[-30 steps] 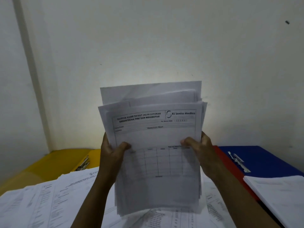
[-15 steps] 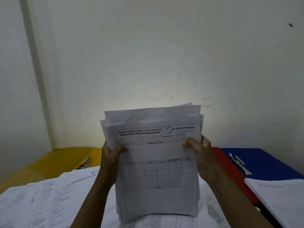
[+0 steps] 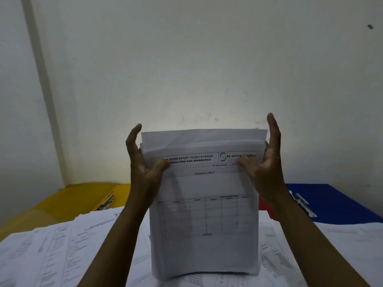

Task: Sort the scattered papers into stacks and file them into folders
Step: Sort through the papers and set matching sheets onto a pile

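While both hands brace it, the paper stack (image 3: 204, 214) stands upright.

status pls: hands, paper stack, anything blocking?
Left hand and right hand steady paper stack upright, fingers straight, thumbs on front sheet. Bottom edge on loose papers. Nothing blocking.
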